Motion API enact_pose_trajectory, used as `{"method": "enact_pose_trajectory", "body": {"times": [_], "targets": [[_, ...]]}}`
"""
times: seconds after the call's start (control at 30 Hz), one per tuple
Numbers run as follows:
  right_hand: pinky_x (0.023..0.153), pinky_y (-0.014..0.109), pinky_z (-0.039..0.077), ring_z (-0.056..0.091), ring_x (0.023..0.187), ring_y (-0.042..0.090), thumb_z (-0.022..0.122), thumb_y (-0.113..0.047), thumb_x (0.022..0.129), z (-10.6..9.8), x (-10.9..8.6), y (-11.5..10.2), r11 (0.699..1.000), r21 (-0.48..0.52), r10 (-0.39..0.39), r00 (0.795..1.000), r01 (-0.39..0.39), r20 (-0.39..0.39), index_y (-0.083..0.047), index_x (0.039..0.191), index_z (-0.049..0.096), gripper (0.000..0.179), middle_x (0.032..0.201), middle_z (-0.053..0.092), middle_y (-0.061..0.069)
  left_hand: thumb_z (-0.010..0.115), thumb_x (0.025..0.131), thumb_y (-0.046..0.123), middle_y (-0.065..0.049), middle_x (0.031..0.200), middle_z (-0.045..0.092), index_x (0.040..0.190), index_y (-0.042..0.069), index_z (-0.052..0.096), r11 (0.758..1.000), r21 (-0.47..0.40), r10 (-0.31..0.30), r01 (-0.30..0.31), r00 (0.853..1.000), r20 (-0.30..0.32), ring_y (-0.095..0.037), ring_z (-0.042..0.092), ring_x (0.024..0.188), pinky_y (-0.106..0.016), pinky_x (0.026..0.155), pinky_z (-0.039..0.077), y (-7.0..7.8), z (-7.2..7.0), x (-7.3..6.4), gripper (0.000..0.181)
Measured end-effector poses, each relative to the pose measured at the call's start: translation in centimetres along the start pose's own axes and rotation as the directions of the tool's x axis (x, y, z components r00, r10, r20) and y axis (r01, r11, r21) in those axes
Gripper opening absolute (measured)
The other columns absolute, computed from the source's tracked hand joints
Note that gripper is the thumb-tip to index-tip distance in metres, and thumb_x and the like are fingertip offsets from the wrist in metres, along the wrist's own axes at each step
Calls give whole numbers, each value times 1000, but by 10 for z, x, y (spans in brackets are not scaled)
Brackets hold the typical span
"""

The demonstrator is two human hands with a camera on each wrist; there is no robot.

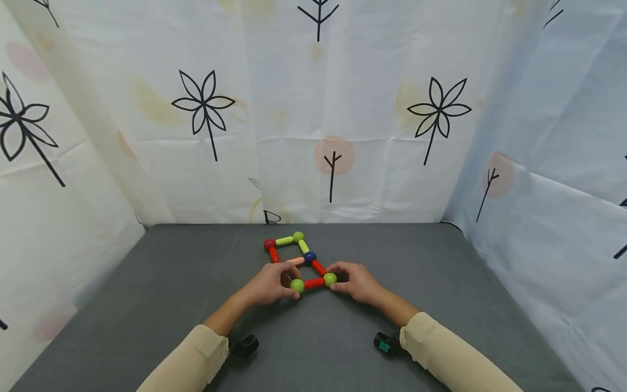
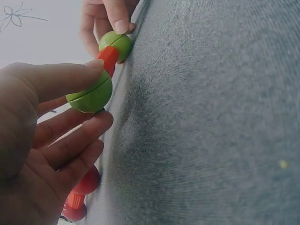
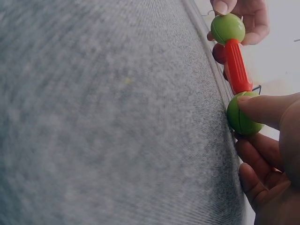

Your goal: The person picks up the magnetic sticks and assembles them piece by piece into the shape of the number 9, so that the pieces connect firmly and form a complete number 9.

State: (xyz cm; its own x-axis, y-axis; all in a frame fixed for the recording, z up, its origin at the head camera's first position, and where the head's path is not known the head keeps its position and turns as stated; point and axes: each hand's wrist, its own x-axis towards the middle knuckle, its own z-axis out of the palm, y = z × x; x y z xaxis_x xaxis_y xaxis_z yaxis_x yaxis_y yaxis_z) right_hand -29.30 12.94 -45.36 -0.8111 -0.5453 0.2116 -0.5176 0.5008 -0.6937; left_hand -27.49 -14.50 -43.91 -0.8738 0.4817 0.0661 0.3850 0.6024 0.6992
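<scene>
My left hand [image 1: 271, 283] pinches a green ball [image 1: 296, 286] between thumb and fingers. A red rod [image 1: 315, 283] joins it to a second green ball [image 1: 330, 279], which my right hand [image 1: 358, 281] grips with its thumb and fingers. From that ball another red rod [image 1: 318, 267] runs back to a blue ball [image 1: 309, 257]. Behind lies a four-sided frame with a red ball [image 1: 270, 244], a far green ball [image 1: 298, 237], two yellow-green rods, a pink rod [image 1: 295, 261] and a red rod [image 1: 274, 255]. My left hand hides its near left corner in the head view.
The balls and rods are on a dark grey cloth-covered table [image 1: 196, 256]. White curtains [image 1: 294, 109] with printed plants stand behind it and along both sides. Each wrist wears a small black camera, such as the left camera [image 1: 244, 346].
</scene>
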Motion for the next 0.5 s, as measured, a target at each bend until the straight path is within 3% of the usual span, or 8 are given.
{"method": "enact_pose_trajectory", "body": {"times": [0.13,0.23,0.37,0.5], "targets": [[87,45,48,62,98,19,76,-13,85,0,0,0,1000,2,-5,1000,5,2,-12,116,67,33,107,67,-1,84,78,21,2,104,64,113,12,66,999,-25,-21,20,999,-27,-14,63,89,-33,79,52,-2,-3,-1,40],[87,44,48,62,98,19,76,-12,85,0,0,1,1000,2,-5,1000,5,6,-12,116,66,33,108,66,0,83,79,21,-2,106,65,115,12,67,998,-25,-54,51,993,-110,-16,60,88,-34,76,51,-4,-7,-2,40],[86,44,48,62,98,19,76,-13,85,0,0,2,1000,-2,-3,1000,3,8,-12,117,66,33,108,66,0,82,80,16,-1,99,65,112,10,69,996,-4,-88,90,965,-249,-15,57,83,-33,73,49,-10,-10,-1,35],[86,44,48,62,99,19,76,-13,85,1,0,2,1000,-8,-3,1000,3,8,-12,117,66,33,108,67,0,81,81,11,0,94,61,105,12,71,990,44,-106,131,925,-365,-16,54,77,-31,65,47,-15,-12,0,26]]}}
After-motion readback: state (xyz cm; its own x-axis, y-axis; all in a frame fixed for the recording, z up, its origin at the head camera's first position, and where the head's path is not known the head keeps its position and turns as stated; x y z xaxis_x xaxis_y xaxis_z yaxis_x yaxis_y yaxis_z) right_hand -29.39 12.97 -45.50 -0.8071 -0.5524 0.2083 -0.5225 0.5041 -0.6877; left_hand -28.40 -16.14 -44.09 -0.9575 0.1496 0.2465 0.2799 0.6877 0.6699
